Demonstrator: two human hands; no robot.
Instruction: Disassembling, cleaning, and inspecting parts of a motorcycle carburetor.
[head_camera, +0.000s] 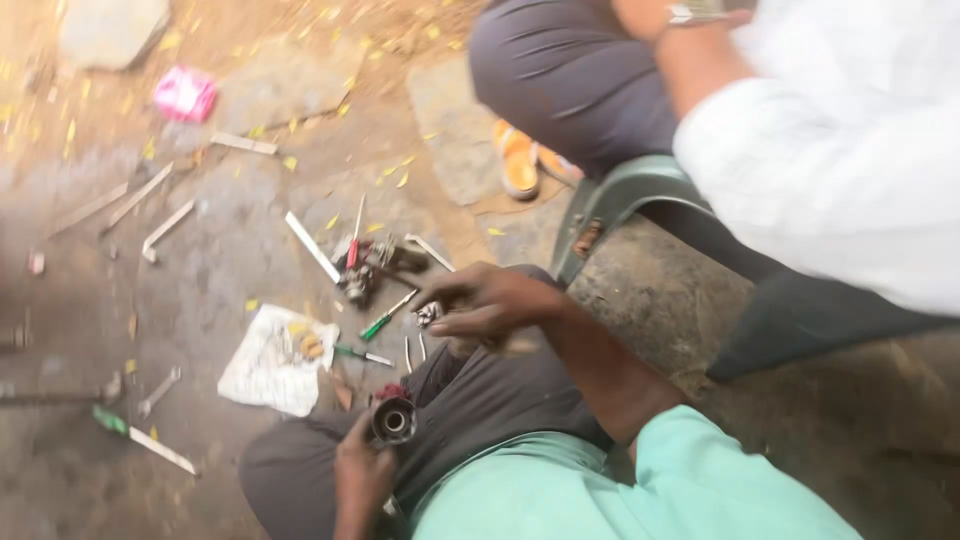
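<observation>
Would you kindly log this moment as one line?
left hand: holds metal cylinder | right hand: holds small metal part | ground: screwdrivers

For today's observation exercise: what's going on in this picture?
A person sitting on the ground holds a short metal cylinder in the left hand and pinches a small metal part in the right hand. Screwdrivers, metal strips and a sheet of paper lie scattered on the ground. Another person in a white shirt sits close by.

Bare dirt ground (200, 300) in daylight, strewn with yellow leaves (400, 180) and flat stones (110, 30). A green plastic chair (620, 195) stands at right, beside a rough, dark concrete patch (850, 400).
</observation>
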